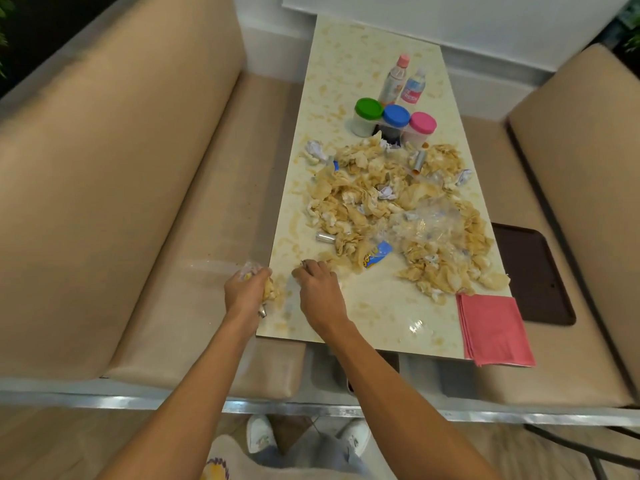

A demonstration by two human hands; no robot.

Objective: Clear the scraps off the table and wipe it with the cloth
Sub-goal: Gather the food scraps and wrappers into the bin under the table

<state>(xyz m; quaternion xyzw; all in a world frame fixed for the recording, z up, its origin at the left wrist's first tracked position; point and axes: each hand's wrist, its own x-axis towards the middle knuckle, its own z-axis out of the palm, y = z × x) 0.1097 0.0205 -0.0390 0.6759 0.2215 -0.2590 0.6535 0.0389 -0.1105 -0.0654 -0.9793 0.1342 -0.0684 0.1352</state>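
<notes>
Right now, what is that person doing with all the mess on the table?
A person is clearing scraps off the table. The left hand grips a handful of scraps at the near left edge, and the right hand seems to pinch a small silver piece beside it. A big pile of scraps covers the middle. The pink cloth lies folded at the near right corner, not yet used, so wiping hasn't started.
</notes>
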